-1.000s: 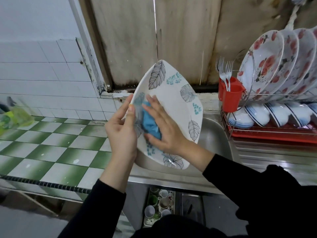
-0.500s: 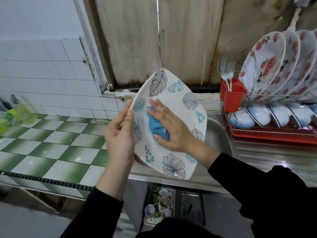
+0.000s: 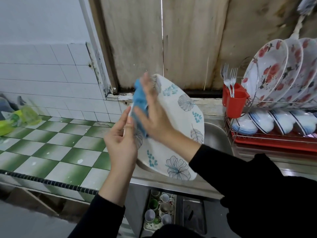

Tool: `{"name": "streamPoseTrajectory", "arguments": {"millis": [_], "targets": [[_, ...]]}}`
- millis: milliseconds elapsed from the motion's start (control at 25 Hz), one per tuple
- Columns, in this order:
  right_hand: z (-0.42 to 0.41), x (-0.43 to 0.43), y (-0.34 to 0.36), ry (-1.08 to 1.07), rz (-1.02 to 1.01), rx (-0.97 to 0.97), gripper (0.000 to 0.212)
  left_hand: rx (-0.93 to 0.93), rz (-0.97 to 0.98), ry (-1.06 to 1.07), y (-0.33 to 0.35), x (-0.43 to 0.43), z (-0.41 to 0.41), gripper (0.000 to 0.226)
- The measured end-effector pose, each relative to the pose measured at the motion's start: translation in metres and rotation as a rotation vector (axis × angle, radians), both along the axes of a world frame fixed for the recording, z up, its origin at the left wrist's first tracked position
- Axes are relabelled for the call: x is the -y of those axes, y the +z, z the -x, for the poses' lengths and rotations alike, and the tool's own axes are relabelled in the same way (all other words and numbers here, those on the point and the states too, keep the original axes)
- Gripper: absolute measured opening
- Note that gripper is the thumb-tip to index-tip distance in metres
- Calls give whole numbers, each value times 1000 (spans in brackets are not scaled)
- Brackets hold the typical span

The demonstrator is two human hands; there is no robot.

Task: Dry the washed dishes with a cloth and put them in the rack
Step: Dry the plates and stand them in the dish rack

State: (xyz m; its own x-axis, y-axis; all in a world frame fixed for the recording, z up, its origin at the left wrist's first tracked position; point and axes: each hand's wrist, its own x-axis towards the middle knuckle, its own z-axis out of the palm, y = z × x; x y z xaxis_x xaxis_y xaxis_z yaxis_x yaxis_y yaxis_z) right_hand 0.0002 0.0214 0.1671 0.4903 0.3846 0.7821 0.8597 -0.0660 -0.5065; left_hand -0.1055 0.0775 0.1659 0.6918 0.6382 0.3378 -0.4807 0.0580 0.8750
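Note:
A white plate (image 3: 178, 127) with grey leaf and teal sprig prints is held tilted above the steel sink (image 3: 216, 138). My left hand (image 3: 121, 140) grips its left rim. My right hand (image 3: 154, 117) presses a blue cloth (image 3: 139, 103) against the plate's upper left face, fingers stretched out and blurred by motion. The cloth hides part of the rim. The dish rack (image 3: 274, 134) stands at the right, with red-flowered plates (image 3: 269, 71) upright on top and blue-rimmed bowls (image 3: 260, 122) below.
A red cutlery cup (image 3: 235, 102) with forks hangs on the rack's left end. A green and white tiled counter (image 3: 51, 145) stretches left, with a green plastic bag (image 3: 20, 117) at its far end. Cups (image 3: 159, 210) sit on a tray below the sink.
My right hand has swept the blue cloth from the plate's middle up to its upper left rim. The plate has tilted a little more towards the right.

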Motion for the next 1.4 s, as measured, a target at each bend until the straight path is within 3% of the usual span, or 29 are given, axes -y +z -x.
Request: {"name": "streamPoseTrajectory", "arguments": {"millis": [120,280,360,480,600,680,760,840,960,1080,1160,1240,1320,1400], "targets": [[23,3,-34,160,174,52,64,-2,38,39,0,-13,-4,30],[23,37,-72,172,330,194,67,13,7,120,0,-24,-7,27],[10,58,-93,94,363,204,67,14,12,128,1,-24,-10,26],[-27,88,-117,-186,321,128,65,36,-24,106,6,-23,-6,28],[-63,96,-100,-407,54,-227,60,80,-125,62,9,-18,-4,25],[-80,89,-68,-482,-337,-622,46,83,-168,28,8,-15,-5,24],[-93,84,-42,-479,-783,-1064,15,92,-225,-1,4,-15,-7,25],[-98,87,-31,-413,-1010,-1300,24,92,-263,51,1,-17,-9,33],[-104,86,-23,-165,-1315,-1235,28,3,-74,207,0,-17,-17,38],[-110,91,-26,-59,-1484,-1127,29,-447,308,61,1,-18,-24,42],[-114,98,-34,-28,-1421,-1126,29,-562,552,-207,3,-23,-24,48],[-114,107,-45,40,-1313,-1149,29,-442,721,-336,10,-32,-25,44],[-111,119,-54,169,-1123,-1177,33,-311,873,-355,18,-40,-30,32],[-110,128,-61,383,-882,-1246,44,-281,888,-283,26,-42,-34,25]]}}
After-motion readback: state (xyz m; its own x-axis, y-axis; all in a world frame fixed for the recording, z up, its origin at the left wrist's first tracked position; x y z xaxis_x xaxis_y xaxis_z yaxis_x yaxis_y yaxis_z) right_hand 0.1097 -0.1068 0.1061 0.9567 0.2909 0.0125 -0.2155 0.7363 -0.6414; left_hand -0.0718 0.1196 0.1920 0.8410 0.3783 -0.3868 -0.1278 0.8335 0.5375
